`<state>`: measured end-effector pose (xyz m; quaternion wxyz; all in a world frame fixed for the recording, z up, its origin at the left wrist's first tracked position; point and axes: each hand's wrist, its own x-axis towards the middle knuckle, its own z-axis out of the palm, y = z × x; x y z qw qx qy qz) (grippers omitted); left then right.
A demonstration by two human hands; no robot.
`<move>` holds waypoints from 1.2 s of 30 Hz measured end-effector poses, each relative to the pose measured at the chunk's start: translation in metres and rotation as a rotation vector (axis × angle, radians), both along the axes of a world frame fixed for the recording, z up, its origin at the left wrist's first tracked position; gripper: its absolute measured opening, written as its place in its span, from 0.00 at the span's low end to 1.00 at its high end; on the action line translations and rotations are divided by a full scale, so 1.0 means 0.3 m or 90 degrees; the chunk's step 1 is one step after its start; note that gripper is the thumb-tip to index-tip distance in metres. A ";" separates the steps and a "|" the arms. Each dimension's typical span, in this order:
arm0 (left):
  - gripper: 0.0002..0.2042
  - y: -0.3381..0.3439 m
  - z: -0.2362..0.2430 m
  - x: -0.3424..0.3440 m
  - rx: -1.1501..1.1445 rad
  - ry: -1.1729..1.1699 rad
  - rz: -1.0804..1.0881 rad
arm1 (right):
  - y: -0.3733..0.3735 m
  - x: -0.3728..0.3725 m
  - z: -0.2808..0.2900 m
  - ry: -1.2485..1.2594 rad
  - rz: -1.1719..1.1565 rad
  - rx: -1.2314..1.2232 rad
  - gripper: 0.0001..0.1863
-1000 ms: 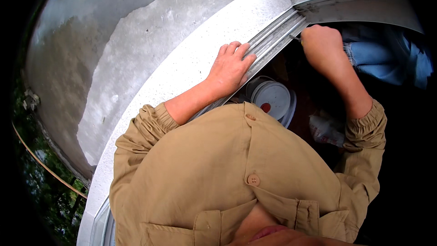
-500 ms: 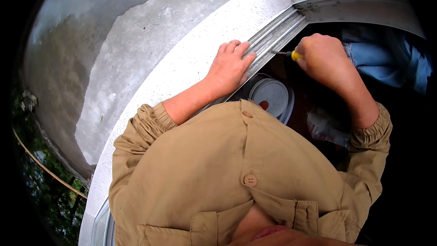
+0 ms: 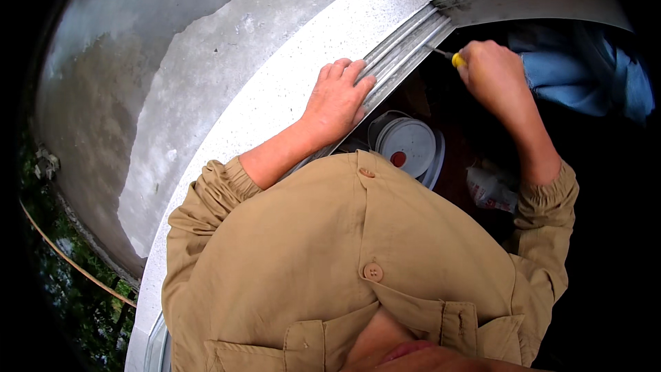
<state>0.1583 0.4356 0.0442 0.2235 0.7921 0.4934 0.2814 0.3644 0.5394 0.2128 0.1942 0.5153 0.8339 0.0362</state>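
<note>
Right hand (image 3: 490,72) lower now, yellow-handled screwdriver (image 3: 447,56) against ribbed metal track (image 3: 406,48).

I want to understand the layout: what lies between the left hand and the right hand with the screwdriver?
In the head view, only the ribbed metal window track runs between the left hand and the right hand gripping the yellow-handled screwdriver.

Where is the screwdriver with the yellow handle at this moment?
In the head view, upper right: the screwdriver is held in the right hand, its tip at the grey window track, to the right of the left hand.
</note>
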 end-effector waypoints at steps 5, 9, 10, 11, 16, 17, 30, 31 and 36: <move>0.28 -0.007 -0.005 0.002 0.006 0.003 0.002 | -0.093 -0.081 -0.003 0.000 0.059 -0.095 0.05; 0.28 0.003 -0.002 0.005 0.018 0.010 -0.002 | -0.116 -0.057 0.021 0.058 0.019 -0.128 0.08; 0.29 0.002 0.002 0.007 0.017 0.010 -0.007 | -0.088 -0.037 0.022 0.047 -0.020 -0.084 0.09; 0.29 0.003 0.006 0.009 0.015 0.013 -0.010 | -0.058 -0.008 0.016 0.052 -0.021 -0.021 0.09; 0.28 0.010 0.015 0.013 0.026 0.025 -0.025 | -0.127 -0.108 -0.018 0.045 -0.003 -0.153 0.05; 0.28 0.013 0.017 0.014 0.025 0.027 -0.030 | -0.163 -0.111 -0.036 0.061 0.037 -0.165 0.05; 0.32 0.035 0.039 0.026 -0.007 0.024 -0.017 | -0.037 -0.082 -0.003 -0.073 0.023 -0.020 0.08; 0.32 0.032 0.039 0.023 -0.014 0.019 -0.011 | -0.065 -0.101 -0.006 -0.080 0.057 -0.035 0.07; 0.32 0.033 0.022 0.023 -0.017 0.008 -0.008 | -0.166 -0.126 0.033 -0.007 0.099 -0.199 0.05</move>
